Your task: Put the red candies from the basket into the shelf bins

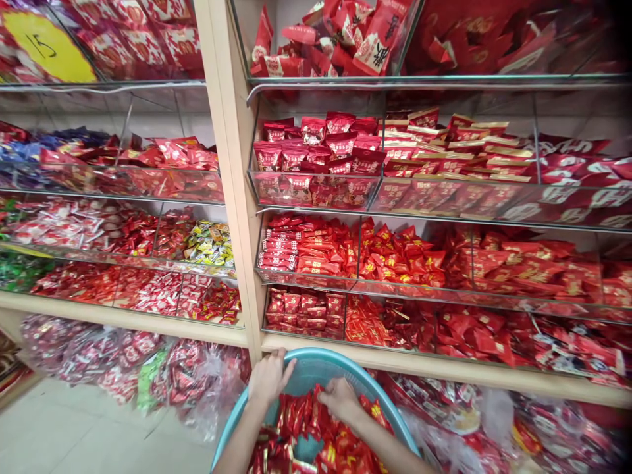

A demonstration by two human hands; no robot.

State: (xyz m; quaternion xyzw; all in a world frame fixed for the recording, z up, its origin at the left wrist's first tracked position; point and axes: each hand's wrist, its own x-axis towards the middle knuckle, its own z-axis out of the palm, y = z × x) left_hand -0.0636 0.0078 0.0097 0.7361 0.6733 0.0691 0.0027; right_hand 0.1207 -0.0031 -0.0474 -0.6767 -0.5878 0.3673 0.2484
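A blue-green plastic basin [363, 374] with a perforated wall is in front of me, below the shelves. Inside it lie many small red wrapped candies [296, 416], some with gold or yellow print. My left hand [266, 380] grips the basin's far left rim, fingers over the edge and thumb along the inside. In the middle of the basin, my right hand [340, 399] is closed, its fingertips pinching a red candy packet among the others. The fingers partly hide that packet.
Tiered shelves of red packets [402, 253] rise behind the basin, fronted by clear dividers. A wooden post [230, 164] parts the left and right shelves. Bulging plastic bags [192, 375] lie under the bottom ledge, beside the tiled floor [83, 421]. A yellow price tag [47, 46] reads 15.
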